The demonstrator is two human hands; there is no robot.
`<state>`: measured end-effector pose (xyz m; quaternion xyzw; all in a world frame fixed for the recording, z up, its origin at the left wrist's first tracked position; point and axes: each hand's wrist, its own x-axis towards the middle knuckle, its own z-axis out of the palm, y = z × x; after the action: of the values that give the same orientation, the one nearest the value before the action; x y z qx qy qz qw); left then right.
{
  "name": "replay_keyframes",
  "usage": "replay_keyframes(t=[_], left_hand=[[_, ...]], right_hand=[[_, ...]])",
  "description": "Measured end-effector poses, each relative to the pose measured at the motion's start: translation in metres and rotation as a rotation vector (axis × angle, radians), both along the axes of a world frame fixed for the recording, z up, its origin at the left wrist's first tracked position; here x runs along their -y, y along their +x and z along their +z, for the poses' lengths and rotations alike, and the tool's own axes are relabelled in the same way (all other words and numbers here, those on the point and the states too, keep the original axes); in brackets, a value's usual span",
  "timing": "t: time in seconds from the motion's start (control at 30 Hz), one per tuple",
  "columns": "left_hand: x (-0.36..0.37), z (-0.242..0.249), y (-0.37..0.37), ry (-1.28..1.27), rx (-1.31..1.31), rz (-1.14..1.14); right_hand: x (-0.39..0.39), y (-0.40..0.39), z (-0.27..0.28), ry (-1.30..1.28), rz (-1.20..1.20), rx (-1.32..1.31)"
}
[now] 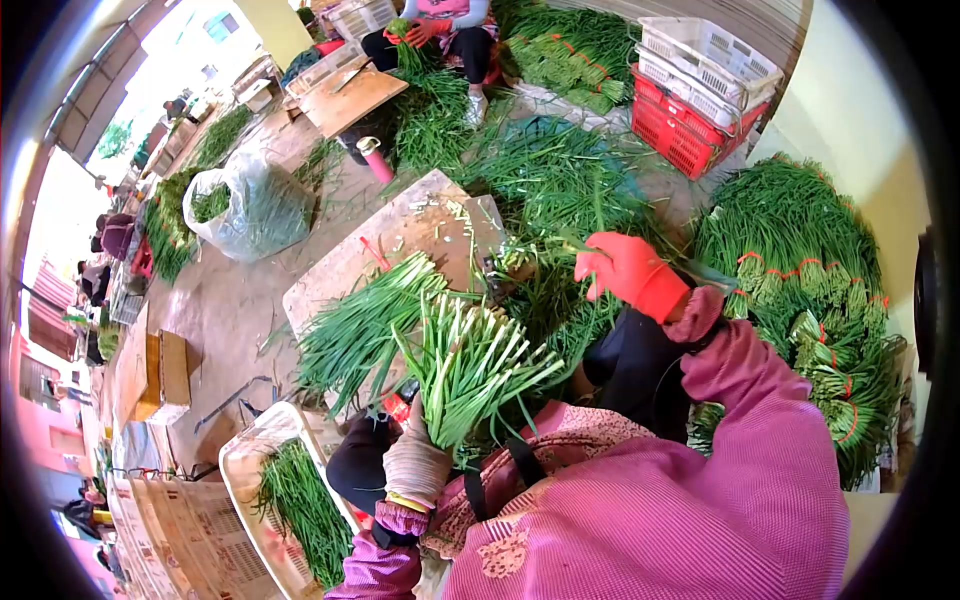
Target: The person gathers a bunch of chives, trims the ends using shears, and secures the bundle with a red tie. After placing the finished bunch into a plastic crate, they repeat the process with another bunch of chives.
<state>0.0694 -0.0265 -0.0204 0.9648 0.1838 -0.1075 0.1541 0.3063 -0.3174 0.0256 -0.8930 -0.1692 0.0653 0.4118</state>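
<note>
My left hand (415, 462), in a pale grey glove, is wrapped round a thick bunch of chives (478, 365) with the pale stem ends fanned out upward. To the right, my right hand (632, 275), in an orange-red rubber glove, is closed on a few chive stalks (712, 276) that stick out on both sides of it. Another pile of chives (375, 315) lies on the wooden board (335, 270) just beyond the held bunch. Cut stem bits are scattered on the board's far part. Loose chives (555, 180) are heaped past my right hand.
Tied chive bundles (800, 250) are stacked at the right wall. Red and white crates (690, 110) stand behind. A white crate (240, 470) with chives is at lower left, a plastic bag (265, 205) farther off. Another person (430, 30) sits opposite near a pink flask (375, 160).
</note>
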Motion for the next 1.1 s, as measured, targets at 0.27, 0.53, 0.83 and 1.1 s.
replay_keyframes(t=[0.27,0.53,0.83,1.1], left_hand=[[0.018,0.019,0.008,0.102,0.110,-0.075],[0.004,0.021,-0.006,0.400,0.360,-0.159],[-0.006,0.021,-0.004,0.538,0.446,-0.311],[-0.027,0.012,-0.007,0.583,0.568,-0.443]], right_hand=[[-0.064,-0.077,-0.013,0.150,0.461,0.524],[-0.024,-0.023,-0.012,0.343,0.093,0.084],[-0.049,-0.061,0.034,-0.081,0.498,-0.248],[-0.033,-0.035,0.004,0.281,0.616,-0.690]])
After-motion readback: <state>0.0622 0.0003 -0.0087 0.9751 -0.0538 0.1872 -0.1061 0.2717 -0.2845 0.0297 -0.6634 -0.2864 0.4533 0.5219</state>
